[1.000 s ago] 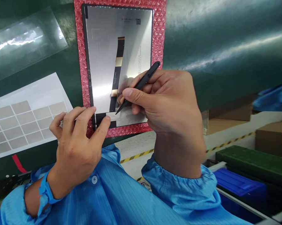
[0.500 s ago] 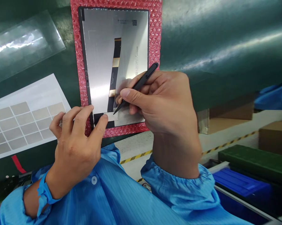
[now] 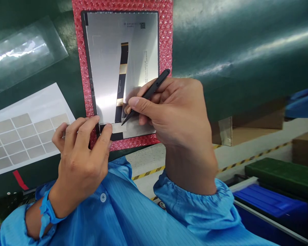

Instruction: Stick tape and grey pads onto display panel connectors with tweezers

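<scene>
A display panel (image 3: 105, 61) with a silvery back and a thin black frame lies on pink bubble wrap (image 3: 165, 41). A dark flex cable (image 3: 121, 83) with gold bands runs along its back. My right hand (image 3: 174, 112) pinches black tweezers (image 3: 154, 87), their tip down at a small pale strip (image 3: 119, 127) near the panel's lower edge. My left hand (image 3: 83, 155) rests, fingers spread, at the lower left corner. Its thumb touches the panel beside the strip and its index finger lies by the left edge.
A white sheet of grey rectangular stickers (image 3: 23, 131) lies at the left, below a clear plastic sleeve (image 3: 26, 53). Red tape (image 3: 20, 180) marks the table's near edge. Cardboard boxes (image 3: 256, 126) and a blue bin (image 3: 271, 200) stand lower right, beyond the green table (image 3: 233, 68).
The panel, wrap and both hands appear slightly further left in view. The tweezers' tip stays at the pale strip, and both hands keep nearly the same pose.
</scene>
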`<state>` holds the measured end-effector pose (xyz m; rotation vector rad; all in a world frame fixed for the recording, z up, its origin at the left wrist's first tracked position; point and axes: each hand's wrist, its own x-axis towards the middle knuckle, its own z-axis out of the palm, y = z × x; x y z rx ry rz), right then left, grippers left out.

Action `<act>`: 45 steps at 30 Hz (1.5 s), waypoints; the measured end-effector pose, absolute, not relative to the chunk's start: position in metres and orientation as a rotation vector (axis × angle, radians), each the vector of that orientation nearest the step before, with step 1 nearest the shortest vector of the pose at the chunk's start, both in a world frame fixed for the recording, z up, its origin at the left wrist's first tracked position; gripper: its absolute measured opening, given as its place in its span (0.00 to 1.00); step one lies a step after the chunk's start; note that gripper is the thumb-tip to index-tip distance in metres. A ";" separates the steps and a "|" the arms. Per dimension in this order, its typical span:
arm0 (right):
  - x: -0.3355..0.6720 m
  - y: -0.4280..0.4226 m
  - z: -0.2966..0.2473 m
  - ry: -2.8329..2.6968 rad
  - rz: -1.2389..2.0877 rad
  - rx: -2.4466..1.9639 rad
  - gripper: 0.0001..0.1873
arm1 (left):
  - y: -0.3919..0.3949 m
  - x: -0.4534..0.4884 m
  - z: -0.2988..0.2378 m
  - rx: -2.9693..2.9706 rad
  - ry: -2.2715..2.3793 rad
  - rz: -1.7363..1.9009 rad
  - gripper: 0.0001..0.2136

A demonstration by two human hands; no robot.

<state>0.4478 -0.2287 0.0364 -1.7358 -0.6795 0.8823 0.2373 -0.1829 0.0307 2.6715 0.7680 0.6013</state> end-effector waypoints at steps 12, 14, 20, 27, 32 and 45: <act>0.445 -0.228 0.034 -0.679 0.826 -1.726 0.12 | -0.183 0.236 0.032 2.710 0.761 0.495 0.18; 0.445 -0.230 0.033 -0.671 0.819 -1.710 0.12 | -0.184 0.235 0.033 2.747 0.773 0.415 0.19; 0.444 -0.235 0.028 -0.551 0.742 -1.660 0.12 | -0.194 0.237 0.038 2.830 0.848 0.320 0.19; 0.437 -0.234 0.022 -0.489 0.636 -1.623 0.11 | -0.199 0.248 0.035 2.921 0.683 0.153 0.31; 0.437 -0.235 0.016 -0.437 0.594 -1.594 0.09 | -0.198 0.235 0.041 2.916 0.848 0.122 0.26; 0.434 -0.198 0.005 -0.193 0.601 -1.337 0.16 | -0.133 0.272 0.061 2.190 1.305 0.208 0.37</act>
